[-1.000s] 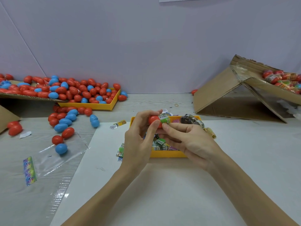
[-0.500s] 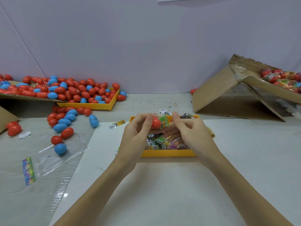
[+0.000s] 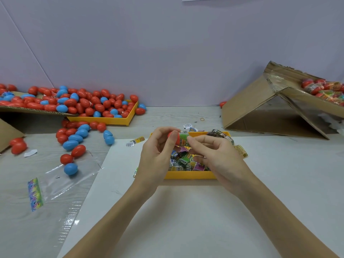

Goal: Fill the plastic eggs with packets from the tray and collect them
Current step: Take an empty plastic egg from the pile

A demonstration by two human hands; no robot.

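So both hands are up over the small yellow tray (image 3: pixel 189 175) of packets (image 3: pixel 183 161), which sits dead centre on the white sheet (image 3: pixel 186 211). The left hand (image 3: pixel 158 157) is curled round a red egg half (image 3: pixel 174 139), thumb across its front. The right hand (image 3: pixel 214 155) pinches a green packet (image 3: pixel 184 139) right at the egg's open mouth, so packet and egg are touching. How far in the packet sits, I can't tell.

Over at 10 o'clock there's a bigger yellow tray (image 3: pixel 104 120) heaped with red and blue eggs (image 3: pixel 89 103), and more loose eggs (image 3: pixel 74 140) spilled on the table toward 9 o'clock. A clear plastic bag (image 3: pixel 61 181) lies at 8 o'clock with one blue egg (image 3: pixel 70 168) on it. At 2 o'clock a tipped cardboard box (image 3: pixel 260 108) holds filled eggs (image 3: pixel 323 90).
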